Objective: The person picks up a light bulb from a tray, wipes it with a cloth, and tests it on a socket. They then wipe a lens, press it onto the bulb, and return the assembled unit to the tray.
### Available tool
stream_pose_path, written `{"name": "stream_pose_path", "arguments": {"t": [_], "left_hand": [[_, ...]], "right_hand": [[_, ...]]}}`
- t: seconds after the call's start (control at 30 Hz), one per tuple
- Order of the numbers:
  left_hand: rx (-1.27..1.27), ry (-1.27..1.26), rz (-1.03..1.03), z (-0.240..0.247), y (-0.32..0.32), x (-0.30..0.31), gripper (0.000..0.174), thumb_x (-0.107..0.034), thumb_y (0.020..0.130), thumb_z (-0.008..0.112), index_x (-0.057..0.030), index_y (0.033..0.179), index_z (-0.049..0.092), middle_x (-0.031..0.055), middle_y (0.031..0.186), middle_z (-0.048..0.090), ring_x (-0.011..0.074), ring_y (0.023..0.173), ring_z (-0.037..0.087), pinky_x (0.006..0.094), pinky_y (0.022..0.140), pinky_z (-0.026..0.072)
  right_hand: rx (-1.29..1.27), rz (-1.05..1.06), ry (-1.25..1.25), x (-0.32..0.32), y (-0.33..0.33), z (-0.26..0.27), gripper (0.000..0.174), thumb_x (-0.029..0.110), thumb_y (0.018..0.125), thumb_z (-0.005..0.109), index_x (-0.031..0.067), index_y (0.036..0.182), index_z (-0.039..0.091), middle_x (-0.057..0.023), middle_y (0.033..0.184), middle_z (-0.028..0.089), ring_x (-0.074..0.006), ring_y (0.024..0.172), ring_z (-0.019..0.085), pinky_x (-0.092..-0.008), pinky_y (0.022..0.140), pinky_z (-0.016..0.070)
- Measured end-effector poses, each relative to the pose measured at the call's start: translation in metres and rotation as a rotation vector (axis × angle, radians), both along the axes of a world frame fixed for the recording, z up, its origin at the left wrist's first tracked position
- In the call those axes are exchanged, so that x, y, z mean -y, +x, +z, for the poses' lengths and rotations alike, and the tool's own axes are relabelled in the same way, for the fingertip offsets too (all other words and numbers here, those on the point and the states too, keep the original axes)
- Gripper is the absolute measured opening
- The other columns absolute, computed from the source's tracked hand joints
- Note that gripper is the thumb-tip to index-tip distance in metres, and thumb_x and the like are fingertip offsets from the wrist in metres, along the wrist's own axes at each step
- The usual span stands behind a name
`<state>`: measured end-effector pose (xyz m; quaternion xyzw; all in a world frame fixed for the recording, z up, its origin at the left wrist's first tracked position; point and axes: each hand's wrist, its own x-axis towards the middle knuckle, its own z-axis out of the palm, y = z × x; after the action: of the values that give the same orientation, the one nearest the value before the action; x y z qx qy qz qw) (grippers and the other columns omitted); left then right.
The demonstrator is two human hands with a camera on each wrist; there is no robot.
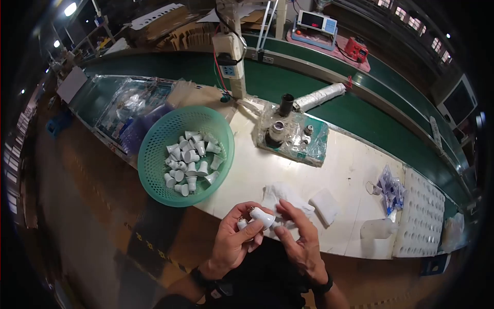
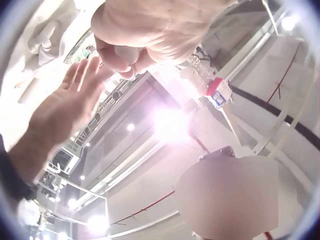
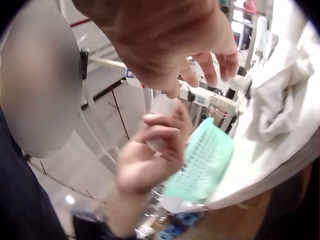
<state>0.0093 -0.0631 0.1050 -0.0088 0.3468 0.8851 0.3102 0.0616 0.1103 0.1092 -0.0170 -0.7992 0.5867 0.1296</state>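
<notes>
My left hand (image 1: 230, 244) holds a glossy white bulb housing (image 1: 263, 218) between thumb and fingers, its metal screw end pointing up and left. A second white housing (image 1: 242, 223) is tucked in the same hand. Close to the wide end of the first housing, my right hand (image 1: 302, 243) has its fingers spread and holds nothing. In the right wrist view the held housing (image 3: 163, 105) is blurred and sits just below the right fingertips. Left of the hands stands a green perforated basket (image 1: 149, 172) with several similar white housings (image 1: 191, 156) piled inside.
A white cloth (image 1: 285, 198) and a folded white pad (image 1: 324, 206) lie beyond the hands. Farther back is a plastic-wrapped fixture (image 1: 314, 154) with dark cylinders. On the right are a clear bottle (image 1: 378, 228), a blue-and-clear plastic bag (image 1: 391, 190) and a white tray with holes (image 1: 419, 216).
</notes>
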Motion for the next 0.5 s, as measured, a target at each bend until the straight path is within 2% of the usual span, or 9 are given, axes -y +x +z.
{"name": "stream_pose_path", "arguments": {"t": [0.03,0.07,0.1,0.2,0.3,0.4,0.43,0.47,0.5], "left_hand": [[-0.024,-0.090,0.040,0.003,0.001,-0.008,0.027,-0.006,0.096,0.064,-0.0049,0.121,0.054,0.0161,0.118,0.066,0.0099,0.061,0.060,0.0172,0.044,0.0411],[-0.078,-0.145,0.044,0.002,0.002,-0.014,0.028,-0.006,0.095,0.065,-0.0042,0.121,0.055,0.0146,0.115,0.068,0.0087,0.062,0.060,0.0166,0.045,0.0411],[-0.135,-0.199,0.051,0.001,0.004,-0.019,0.028,-0.007,0.095,0.067,-0.0035,0.121,0.055,0.0131,0.112,0.069,0.0074,0.063,0.060,0.0160,0.046,0.0411],[-0.260,-0.290,0.108,-0.002,0.004,-0.030,0.030,-0.008,0.094,0.069,-0.0023,0.122,0.061,0.0091,0.102,0.071,0.0040,0.062,0.058,0.0155,0.048,0.0397],[-0.307,-0.340,0.083,-0.004,-0.002,-0.030,0.030,-0.008,0.095,0.068,-0.0021,0.124,0.064,0.0062,0.096,0.071,0.0032,0.063,0.057,0.0158,0.050,0.0397],[-0.291,-0.388,0.065,-0.009,-0.007,-0.033,0.030,-0.011,0.097,0.067,-0.0018,0.125,0.065,0.0030,0.091,0.069,0.0036,0.067,0.057,0.0171,0.055,0.0413],[-0.297,-0.404,0.079,-0.010,-0.009,-0.038,0.031,-0.013,0.097,0.067,-0.0014,0.126,0.064,0.0021,0.090,0.067,0.0040,0.068,0.058,0.0174,0.056,0.0420],[-0.307,-0.420,0.098,-0.013,-0.013,-0.042,0.032,-0.014,0.098,0.066,-0.0011,0.126,0.064,0.0011,0.088,0.066,0.0044,0.070,0.058,0.0177,0.058,0.0426],[-0.366,-0.463,0.068,-0.018,-0.015,-0.044,0.034,-0.014,0.098,0.065,0.0002,0.128,0.061,0.0021,0.090,0.065,0.0051,0.073,0.058,0.0187,0.061,0.0437]], "right_hand": [[0.108,0.056,-0.267,0.005,0.005,0.007,0.051,0.006,0.089,0.073,0.0013,0.136,0.056,-0.0144,0.125,0.063,-0.0243,0.113,0.061,-0.0350,0.097,0.0481],[0.206,0.108,-0.536,0.007,0.009,0.011,0.052,0.006,0.090,0.072,0.0009,0.138,0.054,-0.0134,0.125,0.064,-0.0212,0.112,0.062,-0.0336,0.097,0.0483],[0.180,0.083,-0.374,0.005,0.009,0.005,0.054,0.006,0.093,0.070,0.0019,0.143,0.049,-0.0114,0.124,0.066,-0.0157,0.111,0.062,-0.0303,0.096,0.0490],[0.239,0.003,-0.634,0.002,0.006,0.005,0.054,0.004,0.092,0.070,0.0018,0.143,0.051,-0.0099,0.118,0.066,-0.0150,0.105,0.063,-0.0288,0.091,0.0498],[0.218,-0.010,-0.447,-0.011,0.003,0.012,0.047,0.005,0.090,0.072,0.0023,0.135,0.058,-0.0066,0.107,0.065,-0.0122,0.096,0.061,-0.0267,0.087,0.0496],[0.222,0.076,-0.098,-0.034,-0.009,0.030,0.038,0.005,0.088,0.074,0.0026,0.125,0.065,-0.0042,0.097,0.062,-0.0104,0.088,0.059,-0.0253,0.083,0.0492],[0.173,0.052,-0.111,-0.038,-0.018,0.036,0.033,0.006,0.087,0.075,0.0025,0.119,0.067,-0.0036,0.093,0.062,-0.0099,0.086,0.060,-0.0249,0.080,0.0501],[0.123,0.010,-0.035,-0.053,-0.030,0.025,0.033,0.006,0.087,0.076,0.0017,0.119,0.067,-0.0037,0.090,0.062,-0.0097,0.081,0.060,-0.0246,0.075,0.0510],[0.167,-0.110,-0.039,-0.067,-0.047,0.020,0.032,0.007,0.087,0.076,0.0023,0.118,0.068,-0.0028,0.085,0.063,-0.0092,0.078,0.060,-0.0240,0.071,0.0511]]}}
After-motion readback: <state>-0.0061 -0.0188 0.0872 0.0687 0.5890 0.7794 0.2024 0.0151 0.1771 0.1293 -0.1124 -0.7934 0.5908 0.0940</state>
